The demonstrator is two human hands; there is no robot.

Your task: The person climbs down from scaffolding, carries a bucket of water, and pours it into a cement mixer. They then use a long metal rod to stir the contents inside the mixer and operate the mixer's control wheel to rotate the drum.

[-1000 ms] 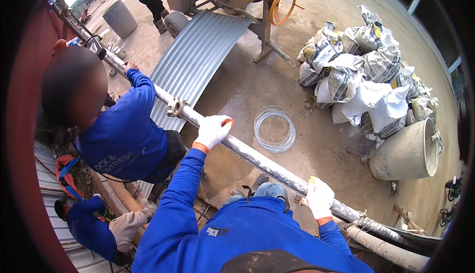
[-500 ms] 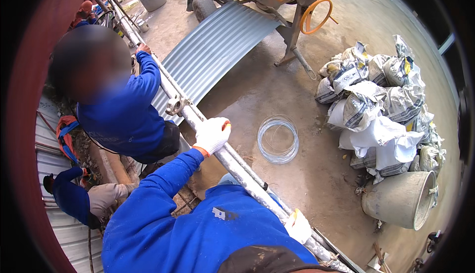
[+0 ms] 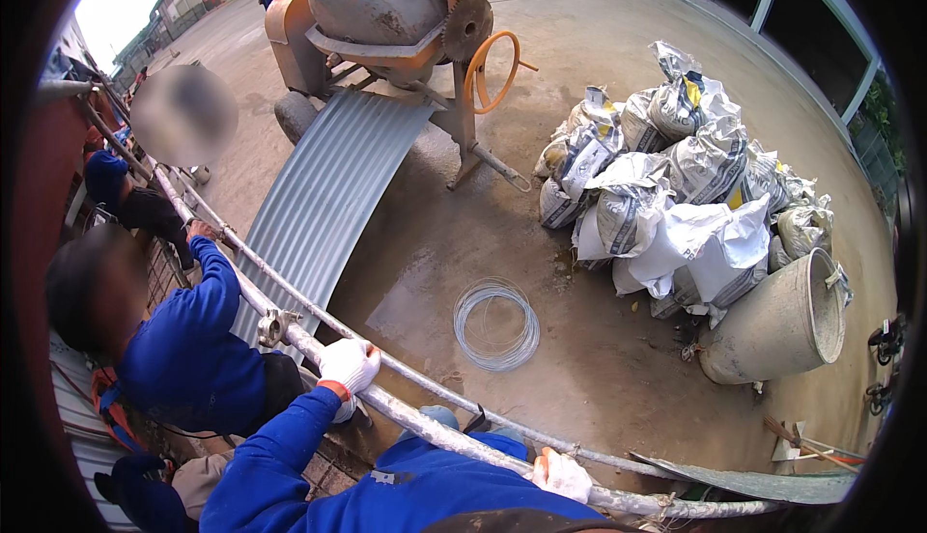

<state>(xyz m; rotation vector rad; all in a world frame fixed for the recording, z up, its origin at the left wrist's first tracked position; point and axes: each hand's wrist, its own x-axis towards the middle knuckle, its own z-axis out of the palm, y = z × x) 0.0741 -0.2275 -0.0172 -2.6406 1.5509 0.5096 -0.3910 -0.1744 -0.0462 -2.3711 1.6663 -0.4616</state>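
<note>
My left hand (image 3: 351,366), in a white knit glove with an orange cuff, is closed around a long, pale-splattered metal pipe (image 3: 439,434). Lower right, my right hand (image 3: 562,476), also gloved in white, grips the same pipe close to my body. A metal clamp (image 3: 278,326) is fixed on the pipe just beyond my left hand. Farther along, a co-worker in a blue top (image 3: 188,340) rests a bare hand (image 3: 201,231) on the pipe. A second, thinner pipe (image 3: 425,378) runs beside it on the far side.
Beyond the pipes stand a corrugated metal sheet (image 3: 338,185) and a cement mixer (image 3: 396,16). A wire coil (image 3: 529,340) lies on the concrete floor. Piled sacks (image 3: 710,171) and a tipped grey drum (image 3: 763,325) are at right. Another person (image 3: 145,499) crouches lower left.
My view has tilted up and turned, so the mixer and sacks sit further left. The two pipes now look spread apart. Both my hands keep their hold on the pipe.
</note>
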